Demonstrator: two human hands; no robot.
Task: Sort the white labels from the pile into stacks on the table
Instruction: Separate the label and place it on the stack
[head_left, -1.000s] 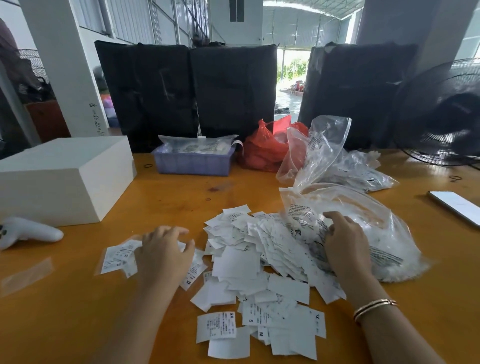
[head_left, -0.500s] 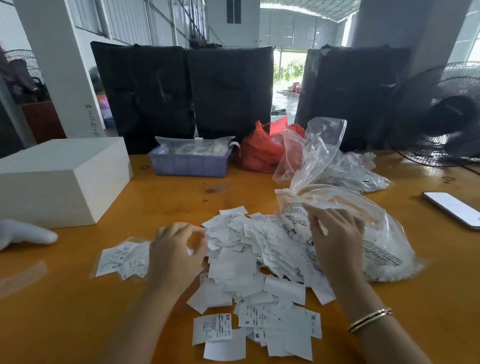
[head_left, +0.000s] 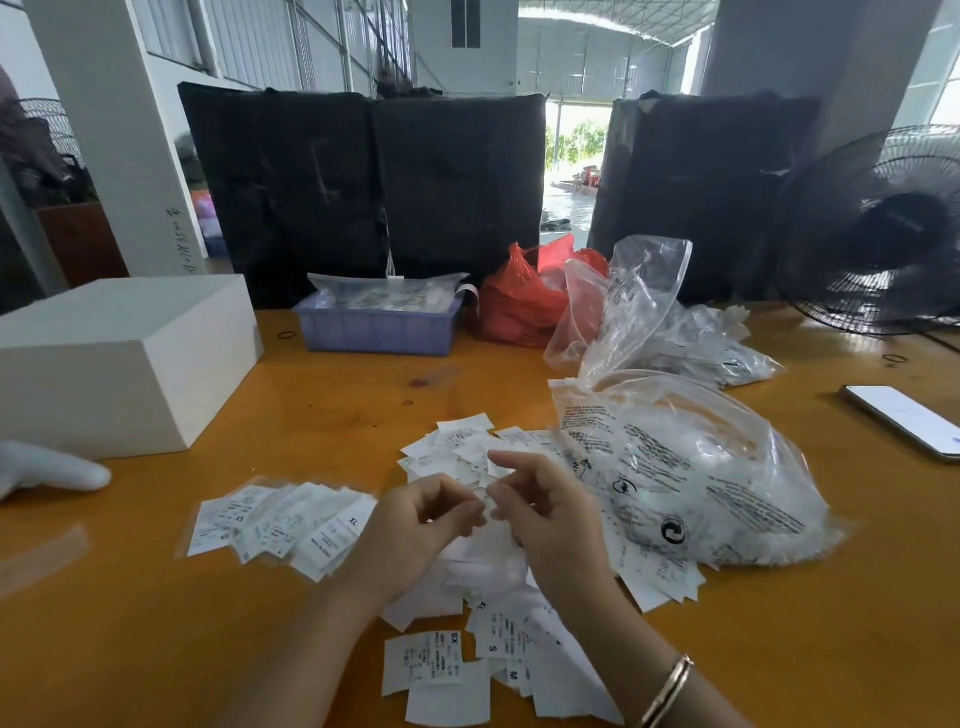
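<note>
My table is orange wood with a glossy, reflective finish. The labels under my hands are thin white printed paper, matt. Beside them, the bag is clear, shiny, crinkled plastic. The box looks matt white and smooth. My bracelet is polished metal.

A glossy orange-brown wooden table carries a loose pile of white printed paper labels at its middle, a fanned row of labels in a clear sleeve to its left and a bulging clear plastic bag to its right. Toward the far edge sit a white rectangular box, a lavender plastic tray, a red plastic bag and crumpled clear bags. A white-screened phone lies at the right edge, and a black fan stands at the far right corner.
</note>
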